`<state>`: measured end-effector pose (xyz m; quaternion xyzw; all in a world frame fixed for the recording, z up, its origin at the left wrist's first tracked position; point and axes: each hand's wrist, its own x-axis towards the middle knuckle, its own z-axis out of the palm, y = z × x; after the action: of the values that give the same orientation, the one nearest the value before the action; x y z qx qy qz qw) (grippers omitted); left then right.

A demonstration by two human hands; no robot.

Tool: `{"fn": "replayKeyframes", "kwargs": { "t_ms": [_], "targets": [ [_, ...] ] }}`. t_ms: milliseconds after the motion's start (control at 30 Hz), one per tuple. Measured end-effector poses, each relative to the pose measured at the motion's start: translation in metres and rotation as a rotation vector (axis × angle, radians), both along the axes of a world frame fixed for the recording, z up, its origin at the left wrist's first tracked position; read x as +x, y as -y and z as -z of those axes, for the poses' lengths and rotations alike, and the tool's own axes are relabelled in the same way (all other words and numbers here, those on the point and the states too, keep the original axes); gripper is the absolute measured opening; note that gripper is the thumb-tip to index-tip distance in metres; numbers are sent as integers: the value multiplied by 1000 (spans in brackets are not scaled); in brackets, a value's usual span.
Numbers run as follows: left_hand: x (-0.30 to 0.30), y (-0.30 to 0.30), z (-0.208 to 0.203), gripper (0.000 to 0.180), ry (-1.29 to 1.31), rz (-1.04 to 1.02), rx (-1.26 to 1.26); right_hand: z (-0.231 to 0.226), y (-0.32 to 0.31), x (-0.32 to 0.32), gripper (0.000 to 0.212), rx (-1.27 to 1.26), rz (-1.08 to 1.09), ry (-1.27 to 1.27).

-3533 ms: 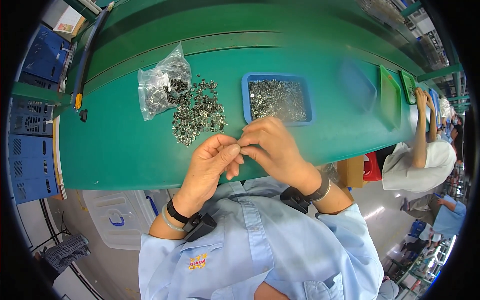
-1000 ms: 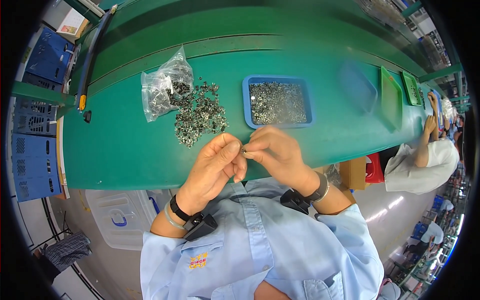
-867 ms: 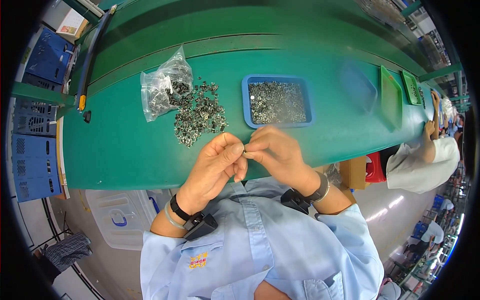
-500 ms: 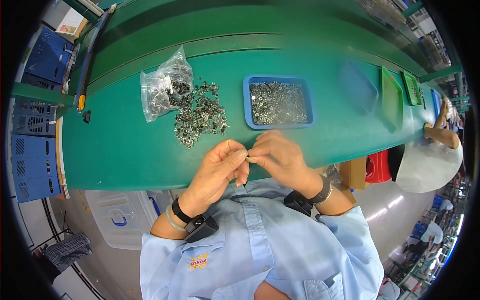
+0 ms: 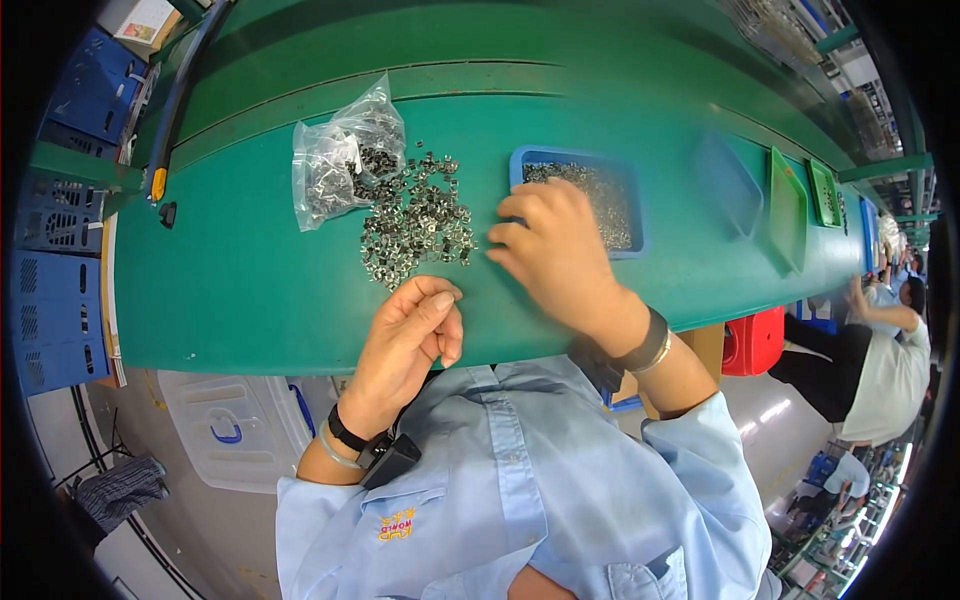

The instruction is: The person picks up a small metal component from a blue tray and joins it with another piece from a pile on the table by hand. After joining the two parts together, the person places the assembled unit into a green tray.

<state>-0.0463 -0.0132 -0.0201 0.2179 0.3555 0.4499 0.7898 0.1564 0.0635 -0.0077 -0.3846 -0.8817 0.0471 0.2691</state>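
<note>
My left hand (image 5: 415, 328) is over the near edge of the green table, thumb pressed to the index finger. Anything inside that pinch is too small to make out. Farther forward and to the right, my right hand (image 5: 560, 245) has loosely bent fingers, apart from one another, with nothing visible in them. It covers the near left part of a blue tray (image 5: 643, 215) filled with tiny metal pieces (image 5: 612, 205). A loose pile of small black and silver metal parts (image 5: 418, 232) lies just beyond my left hand. Beside it, a clear plastic bag (image 5: 325, 170) holds more of these parts.
Green trays (image 5: 785, 215) and a bluish see-through tray (image 5: 735, 185) are at the right. Blue crates (image 5: 60, 320) stand left of the table, a lidded clear box (image 5: 230, 430) below it. A red container (image 5: 755, 342) and a co-worker (image 5: 885, 375) are at the right.
My hands were together at a small piece; now they are apart. My right hand has moved forward to the tray's near left side. My left hand has shifted slightly left, still pinched.
</note>
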Motion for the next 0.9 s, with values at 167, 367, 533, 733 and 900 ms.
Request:
{"fn": "replayKeyframes", "kwargs": {
  "t_ms": [167,367,533,733,900],
  "targets": [
    [-3,-1,0,14,23,12,-8,4,-5,-19,19,-16,-17,126],
    [-1,-5,1,16,3,10,-15,10,-4,-14,24,-67,-94,-22],
    [11,-12,-9,17,-23,43,-51,-8,11,-6,28,-143,-206,-250],
    [24,-14,-4,18,-9,72,56,-9,18,8,27,-186,-206,-327],
    [30,-13,-7,20,-34,94,55,-8,24,16,27,-200,-142,-347]
  ]
}}
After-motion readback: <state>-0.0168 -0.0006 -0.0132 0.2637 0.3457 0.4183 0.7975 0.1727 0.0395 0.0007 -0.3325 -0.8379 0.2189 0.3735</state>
